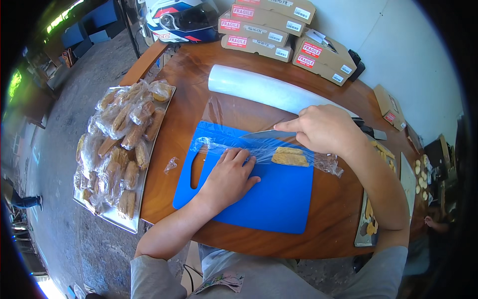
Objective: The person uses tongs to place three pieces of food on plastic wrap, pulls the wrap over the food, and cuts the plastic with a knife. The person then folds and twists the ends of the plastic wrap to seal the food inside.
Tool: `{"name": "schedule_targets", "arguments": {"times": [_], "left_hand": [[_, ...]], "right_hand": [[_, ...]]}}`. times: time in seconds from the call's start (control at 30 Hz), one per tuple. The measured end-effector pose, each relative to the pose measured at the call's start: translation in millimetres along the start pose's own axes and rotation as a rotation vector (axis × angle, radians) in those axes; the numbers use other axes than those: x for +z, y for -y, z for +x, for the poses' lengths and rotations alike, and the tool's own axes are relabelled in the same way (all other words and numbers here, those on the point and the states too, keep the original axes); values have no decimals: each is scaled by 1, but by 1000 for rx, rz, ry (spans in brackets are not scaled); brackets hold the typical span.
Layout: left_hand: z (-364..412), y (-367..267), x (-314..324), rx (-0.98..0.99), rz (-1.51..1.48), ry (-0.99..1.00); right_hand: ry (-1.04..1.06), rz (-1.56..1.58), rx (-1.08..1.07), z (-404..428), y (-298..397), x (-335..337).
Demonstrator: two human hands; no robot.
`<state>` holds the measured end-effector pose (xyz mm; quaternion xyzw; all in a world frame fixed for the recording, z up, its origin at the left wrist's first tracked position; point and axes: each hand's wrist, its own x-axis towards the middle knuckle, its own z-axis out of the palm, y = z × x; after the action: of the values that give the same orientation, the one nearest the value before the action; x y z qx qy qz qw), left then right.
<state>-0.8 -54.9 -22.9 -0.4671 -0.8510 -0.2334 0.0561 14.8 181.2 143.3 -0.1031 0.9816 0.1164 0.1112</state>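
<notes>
A blue plastic cutting board (261,202) lies before me on a wooden table. My right hand (321,129) grips a knife (265,133), its index finger along the spine and its blade pointing left over clear plastic film (239,108). The film runs from a large roll (261,88) onto the board. My left hand (227,175) rests palm down on the board and the gathered edge of the film, holding nothing, fingers slightly apart. To its right, two yellowish pastry pieces (290,156) lie side by side at the film, close below my right hand.
At left, a metal tray (143,187) bears several film-wrapped pastries (115,127). Another tray (362,235) with pastry pieces lies partly behind my right forearm. Cardboard boxes (257,33) and a motorcycle helmet (183,18) line the back. A film scrap (171,165) sits left of the board.
</notes>
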Motion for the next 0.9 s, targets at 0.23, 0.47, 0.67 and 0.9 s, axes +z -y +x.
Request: {"name": "schedule_targets", "arguments": {"times": [0.23,0.47,0.67,0.9], "left_hand": [[0,0,-3,-2,-8,14],[1,-1,-6,-32,-17,57],[2,-1,-7,-44,-36,69],[1,-2,-6,-40,-12,50]], "right_hand": [[100,-50,31,7,14,-29],[96,-122,-13,17,26,-45],[151,-142,10,16,26,-50],[169,-162,24,13,18,-46]]}}
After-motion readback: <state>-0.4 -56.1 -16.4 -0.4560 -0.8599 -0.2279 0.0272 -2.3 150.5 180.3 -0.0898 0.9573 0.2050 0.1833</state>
